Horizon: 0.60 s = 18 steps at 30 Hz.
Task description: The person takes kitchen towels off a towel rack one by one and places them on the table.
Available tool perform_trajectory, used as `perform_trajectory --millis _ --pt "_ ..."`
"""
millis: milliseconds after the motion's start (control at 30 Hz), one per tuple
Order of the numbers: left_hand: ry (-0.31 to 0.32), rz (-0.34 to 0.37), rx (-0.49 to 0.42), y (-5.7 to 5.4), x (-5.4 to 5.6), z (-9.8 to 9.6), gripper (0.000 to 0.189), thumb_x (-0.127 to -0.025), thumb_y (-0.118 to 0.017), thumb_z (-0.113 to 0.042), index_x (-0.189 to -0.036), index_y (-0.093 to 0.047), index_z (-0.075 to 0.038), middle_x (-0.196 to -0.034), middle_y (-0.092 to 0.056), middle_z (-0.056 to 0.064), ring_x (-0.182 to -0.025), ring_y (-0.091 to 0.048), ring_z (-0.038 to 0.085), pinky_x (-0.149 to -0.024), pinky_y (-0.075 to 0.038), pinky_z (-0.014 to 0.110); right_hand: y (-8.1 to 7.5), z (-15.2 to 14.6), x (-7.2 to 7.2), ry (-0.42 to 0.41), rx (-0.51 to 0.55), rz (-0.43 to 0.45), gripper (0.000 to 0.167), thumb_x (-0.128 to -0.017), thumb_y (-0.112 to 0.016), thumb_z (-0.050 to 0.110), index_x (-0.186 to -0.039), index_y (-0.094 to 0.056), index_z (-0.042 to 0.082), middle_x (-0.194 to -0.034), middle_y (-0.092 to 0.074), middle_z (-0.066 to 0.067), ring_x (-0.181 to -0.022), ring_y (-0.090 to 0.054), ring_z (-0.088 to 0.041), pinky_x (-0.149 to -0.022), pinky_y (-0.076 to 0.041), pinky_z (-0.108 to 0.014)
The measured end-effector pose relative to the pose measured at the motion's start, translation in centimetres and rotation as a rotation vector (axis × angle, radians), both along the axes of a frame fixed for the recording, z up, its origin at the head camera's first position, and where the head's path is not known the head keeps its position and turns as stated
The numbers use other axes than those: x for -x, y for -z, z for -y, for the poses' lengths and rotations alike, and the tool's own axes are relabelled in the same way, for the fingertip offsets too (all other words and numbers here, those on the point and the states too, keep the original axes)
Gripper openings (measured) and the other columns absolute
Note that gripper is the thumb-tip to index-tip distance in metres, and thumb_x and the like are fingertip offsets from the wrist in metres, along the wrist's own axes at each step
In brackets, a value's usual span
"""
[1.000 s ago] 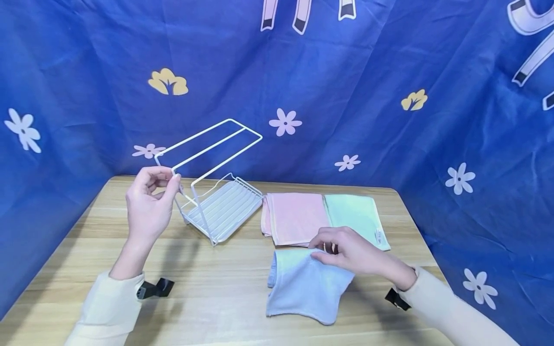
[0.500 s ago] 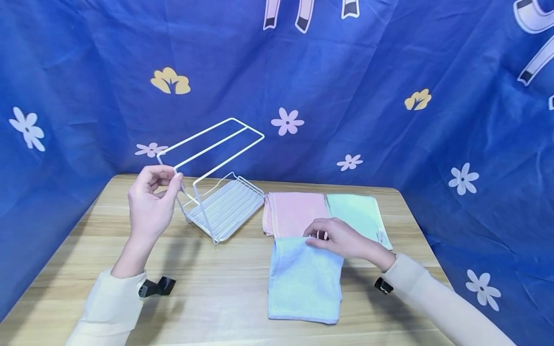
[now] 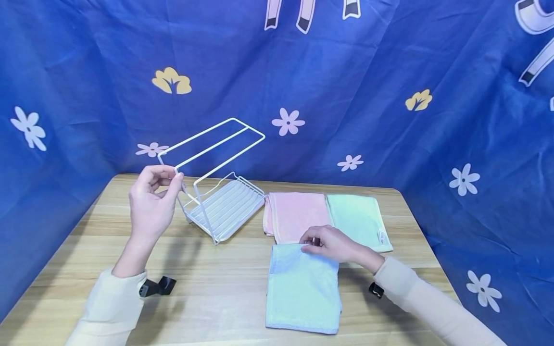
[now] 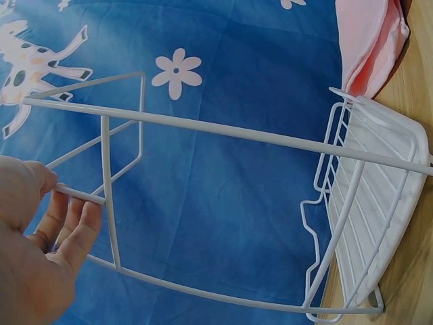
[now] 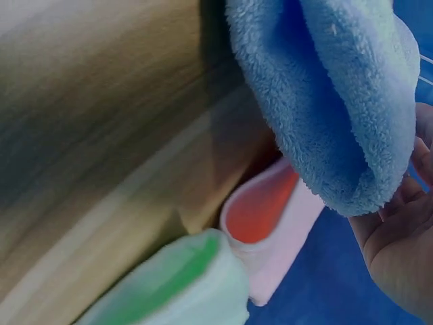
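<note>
My left hand [image 3: 151, 202] pinches a bar at the near top corner of a white wire rack [image 3: 225, 158], between thumb and fingers. The rack stands at the left, its tall frame rising over a slatted white tray [image 3: 231, 206]. My right hand [image 3: 329, 244] pinches the far edge of a folded light blue towel [image 3: 303, 293], which hangs down toward the front of the table. In the right wrist view the blue towel [image 5: 331, 101] shows a fluffy surface and an open fold. A folded pink towel [image 3: 298, 216] lies just behind the right hand.
A folded mint green towel [image 3: 357, 216] with a small tag lies right of the pink one, their edges meeting. The wooden table [image 3: 207, 293] ends against a blue patterned cloth [image 3: 216, 57] at the back and sides.
My right hand has moved left with the blue towel, rising over the pink towel's front edge and then lowering again. The blue towel now hangs flatter and straighter. The left hand still holds the rack.
</note>
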<state>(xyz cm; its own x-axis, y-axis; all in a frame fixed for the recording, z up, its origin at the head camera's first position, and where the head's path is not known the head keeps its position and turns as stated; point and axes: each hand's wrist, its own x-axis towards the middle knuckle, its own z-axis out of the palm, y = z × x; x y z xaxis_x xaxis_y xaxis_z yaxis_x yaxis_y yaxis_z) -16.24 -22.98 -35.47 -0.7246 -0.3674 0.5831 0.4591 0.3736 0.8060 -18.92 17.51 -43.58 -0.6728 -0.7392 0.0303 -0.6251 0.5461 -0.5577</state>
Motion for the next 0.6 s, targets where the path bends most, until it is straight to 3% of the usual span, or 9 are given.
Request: perform_trajectory --millis 267,600 --pt "-0.002 -0.001 0.005 0.0 0.0 0.0 0.016 -0.097 -0.070 0.002 -0.108 -0.064 0.011 -0.086 -0.066 -0.022 -0.074 -0.065 -0.005 -0.063 -0.056 0.005 1.4 0.2 -0.2 0.015 -0.049 -0.064 0.012 -0.101 -0.072 0.027 -0.109 -0.078 0.019 -0.091 -0.071 0.012 -0.074 -0.052 0.004 -0.073 -0.048 -0.018" --pt "-0.002 0.003 0.011 0.0 0.1 0.0 0.016 -0.097 -0.069 0.002 -0.108 -0.063 0.013 -0.086 -0.066 -0.022 -0.074 -0.065 -0.005 -0.062 -0.056 0.006 2.7 0.5 -0.2 -0.001 -0.116 -0.155 0.018 -0.103 -0.070 0.030 -0.113 -0.079 0.018 -0.108 -0.078 0.006 -0.100 -0.074 -0.009 -0.091 -0.062 -0.032"
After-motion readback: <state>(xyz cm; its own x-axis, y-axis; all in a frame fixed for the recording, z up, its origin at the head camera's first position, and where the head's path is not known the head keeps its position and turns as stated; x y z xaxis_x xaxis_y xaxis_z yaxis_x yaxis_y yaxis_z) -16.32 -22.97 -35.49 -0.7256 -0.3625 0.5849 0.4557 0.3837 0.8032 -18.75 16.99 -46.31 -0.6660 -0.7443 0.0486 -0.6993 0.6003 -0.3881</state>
